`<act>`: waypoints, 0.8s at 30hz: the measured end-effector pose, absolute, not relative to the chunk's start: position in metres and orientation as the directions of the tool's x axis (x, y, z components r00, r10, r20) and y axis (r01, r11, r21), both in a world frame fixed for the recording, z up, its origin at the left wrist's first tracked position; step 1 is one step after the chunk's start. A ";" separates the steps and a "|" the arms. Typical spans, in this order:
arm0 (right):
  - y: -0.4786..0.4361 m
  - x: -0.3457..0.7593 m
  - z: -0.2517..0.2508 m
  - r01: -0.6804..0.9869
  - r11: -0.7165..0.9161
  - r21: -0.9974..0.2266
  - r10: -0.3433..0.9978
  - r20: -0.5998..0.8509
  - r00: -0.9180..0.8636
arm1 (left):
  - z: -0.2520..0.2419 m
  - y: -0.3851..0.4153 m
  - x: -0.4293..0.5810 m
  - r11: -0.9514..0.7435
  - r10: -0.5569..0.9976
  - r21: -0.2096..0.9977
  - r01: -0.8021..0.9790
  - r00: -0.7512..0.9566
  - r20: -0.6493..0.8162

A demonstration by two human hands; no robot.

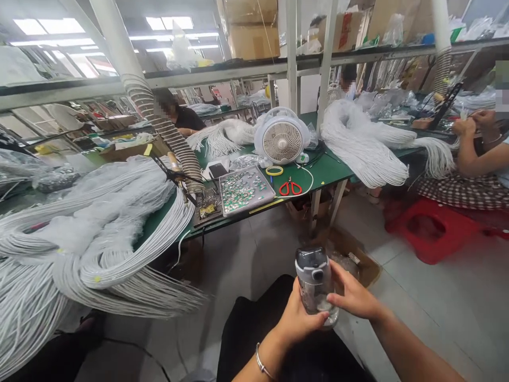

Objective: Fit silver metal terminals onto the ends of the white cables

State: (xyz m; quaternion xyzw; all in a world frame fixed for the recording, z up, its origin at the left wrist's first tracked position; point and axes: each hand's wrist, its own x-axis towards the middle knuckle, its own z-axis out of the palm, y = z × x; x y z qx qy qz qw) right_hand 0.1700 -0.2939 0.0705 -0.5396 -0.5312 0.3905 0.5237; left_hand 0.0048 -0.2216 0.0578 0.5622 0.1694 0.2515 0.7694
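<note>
A clear water bottle (316, 284) with a dark lid and a pale grey band is held above my lap, tilted slightly. My left hand (296, 318) wraps round its lower left side, the thumb lying across the front near the base. On the other side my right hand (353, 292) grips the bottle, its thumb against the front and its fingers behind. The lid looks closed. Some clear liquid seems to show low in the bottle. The far fingers of both hands are partly hidden behind it.
Ahead, a green workbench (330, 168) bears a fan (282, 140), a tray (260, 202) of small circuit boards, red-handled cutters (290, 188) and a tape roll (274, 171). White cable bundles (131, 260) hang at left. A co-worker's hands (473, 123) and a red stool (433, 228) are at right.
</note>
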 end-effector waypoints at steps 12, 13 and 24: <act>-0.287 0.140 0.081 -0.160 0.092 -0.983 0.947 0.037 0.320 | 0.051 -0.226 -0.003 0.095 0.603 0.983 -0.155 0.795 0.067; -0.287 0.138 0.080 -0.160 0.101 -0.982 0.938 0.040 0.344 | 0.051 -0.226 -0.004 0.086 0.602 0.985 -0.152 0.795 0.070; -0.284 0.127 0.092 -0.072 0.171 -0.983 0.901 0.126 0.416 | 0.064 -0.227 -0.010 0.073 0.582 0.981 -0.178 0.806 0.102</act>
